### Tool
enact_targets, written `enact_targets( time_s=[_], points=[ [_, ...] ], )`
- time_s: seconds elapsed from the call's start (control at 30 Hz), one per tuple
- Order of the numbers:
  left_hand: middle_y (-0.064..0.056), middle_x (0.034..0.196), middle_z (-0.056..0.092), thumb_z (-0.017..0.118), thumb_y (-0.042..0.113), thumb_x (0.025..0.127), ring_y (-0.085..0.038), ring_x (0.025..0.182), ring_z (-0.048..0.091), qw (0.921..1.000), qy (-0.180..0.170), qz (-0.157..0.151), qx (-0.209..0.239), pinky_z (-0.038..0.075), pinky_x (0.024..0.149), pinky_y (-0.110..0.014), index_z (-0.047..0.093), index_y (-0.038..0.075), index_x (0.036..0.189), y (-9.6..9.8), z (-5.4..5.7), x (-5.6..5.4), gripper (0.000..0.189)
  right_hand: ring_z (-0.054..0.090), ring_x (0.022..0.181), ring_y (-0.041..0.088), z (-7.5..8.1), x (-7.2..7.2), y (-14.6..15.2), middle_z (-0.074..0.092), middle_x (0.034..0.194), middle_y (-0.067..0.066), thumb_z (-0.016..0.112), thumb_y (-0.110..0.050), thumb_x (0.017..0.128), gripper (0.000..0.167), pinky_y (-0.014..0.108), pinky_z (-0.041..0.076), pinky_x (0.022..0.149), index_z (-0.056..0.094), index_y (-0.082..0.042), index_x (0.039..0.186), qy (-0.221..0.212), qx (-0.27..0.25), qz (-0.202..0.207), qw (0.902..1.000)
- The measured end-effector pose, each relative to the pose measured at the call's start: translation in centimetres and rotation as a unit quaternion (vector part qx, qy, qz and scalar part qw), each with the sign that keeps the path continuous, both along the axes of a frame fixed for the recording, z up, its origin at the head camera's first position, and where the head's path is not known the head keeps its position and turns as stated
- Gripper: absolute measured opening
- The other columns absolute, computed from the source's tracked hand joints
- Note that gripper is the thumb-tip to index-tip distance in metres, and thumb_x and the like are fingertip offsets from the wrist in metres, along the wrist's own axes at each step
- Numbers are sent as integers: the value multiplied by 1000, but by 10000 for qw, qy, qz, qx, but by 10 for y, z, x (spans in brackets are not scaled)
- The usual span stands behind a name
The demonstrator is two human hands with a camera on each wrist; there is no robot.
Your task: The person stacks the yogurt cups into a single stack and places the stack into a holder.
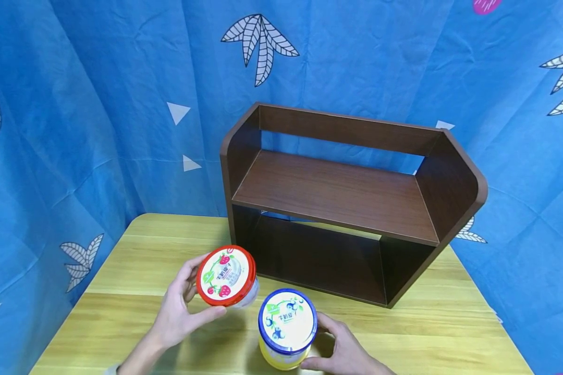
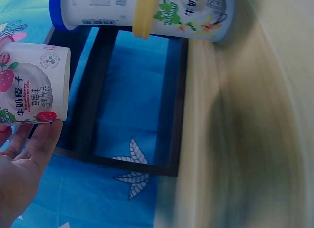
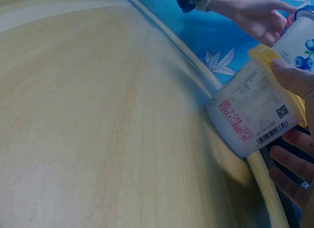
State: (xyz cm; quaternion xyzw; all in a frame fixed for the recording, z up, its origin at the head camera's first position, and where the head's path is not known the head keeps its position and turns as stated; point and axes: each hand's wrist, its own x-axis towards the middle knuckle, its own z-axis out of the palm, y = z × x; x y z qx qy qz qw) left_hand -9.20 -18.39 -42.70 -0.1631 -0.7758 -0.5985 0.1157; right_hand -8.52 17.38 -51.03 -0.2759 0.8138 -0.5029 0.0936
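Head: your left hand [image 1: 179, 312] grips the red-lidded white plastic tub [image 1: 227, 275], tilted, left of and apart from the blue-lidded white tub [image 1: 288, 320] nearer your right hand [image 1: 344, 351]. Left wrist: that stands end-to-end on the yellow-lidded white tub [image 2: 186, 23]. Right wrist: your right thumb and fingers hold its yellow lid [image 3: 265, 55].

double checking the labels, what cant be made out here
Top of the yellow lid: head view, hidden by the blue tub.
Left hand: head view, some fingers behind the red tub.
Red tub, left wrist: cut off by left edge.
Fine print on yellow tub: right wrist, too small, blurred.
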Motion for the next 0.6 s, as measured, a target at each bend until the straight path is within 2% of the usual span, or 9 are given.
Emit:
enact_targets(
  time_s=[0.37, 0.6],
  points=[
    [6, 139, 63, 85, -8, 73, -7, 117, 63, 9976, 415, -468, 280, 57, 98, -16, 45, 4, 152, 10, 13, 1, 89, 66, 121, 6, -3, -2, 2, 72, 136, -3, 93, -24, 81, 74, 29, 55, 101, 58, -25, 145, 180, -83, 46, 9998],
    [5, 140, 64, 85, -5, 72, -8, 117, 63, 9970, 513, -514, 262, 58, 99, -18, 47, 6, 152, 17, 17, 0, 89, 63, 125, 5, 0, -1, 1, 70, 139, -5, 91, -28, 83, 72, 31, 53, 102, 57, -28, 146, -137, 45, -63, 9999]
  ],
)
